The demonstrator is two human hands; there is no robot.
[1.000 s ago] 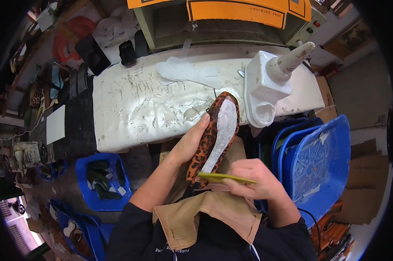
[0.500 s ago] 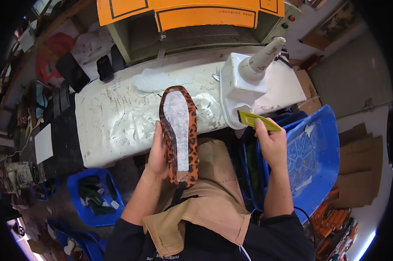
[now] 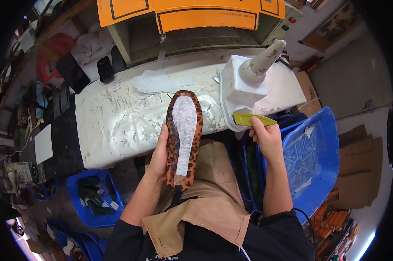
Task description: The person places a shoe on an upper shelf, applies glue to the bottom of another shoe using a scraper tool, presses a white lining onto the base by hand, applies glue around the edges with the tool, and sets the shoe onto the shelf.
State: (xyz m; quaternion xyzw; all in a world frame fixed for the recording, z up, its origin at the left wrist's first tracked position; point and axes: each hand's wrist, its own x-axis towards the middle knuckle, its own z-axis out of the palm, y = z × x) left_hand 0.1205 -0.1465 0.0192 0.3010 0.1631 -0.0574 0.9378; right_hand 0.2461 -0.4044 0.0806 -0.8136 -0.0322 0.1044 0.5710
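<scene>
My left hand (image 3: 160,157) grips a leopard-print shoe upper (image 3: 172,148) along its left side. The bottom of the upper faces me, toe pointing away, with a pale fibrous sole-shaped pad (image 3: 185,130) in its middle. In my right hand (image 3: 269,140) is a yellow-green brush (image 3: 258,120), pinched by its flat handle. The brush's left end is over the small front cup of a white glue pot (image 3: 243,93) on the bench; whether the bristles touch anything inside is hidden. A dark strap hangs from the heel end of the upper.
Thin white sheet pieces (image 3: 157,82) lie on the white-covered bench (image 3: 105,130). Behind stands a machine with an orange cover (image 3: 205,18). A large blue basket (image 3: 331,152) is at my right, and a blue bin (image 3: 76,204) of dark pieces sits lower left.
The shoe upper in my left hand has shifted slightly right and down. My right hand has moved a little left, and the brush now lies more level over the cup.
</scene>
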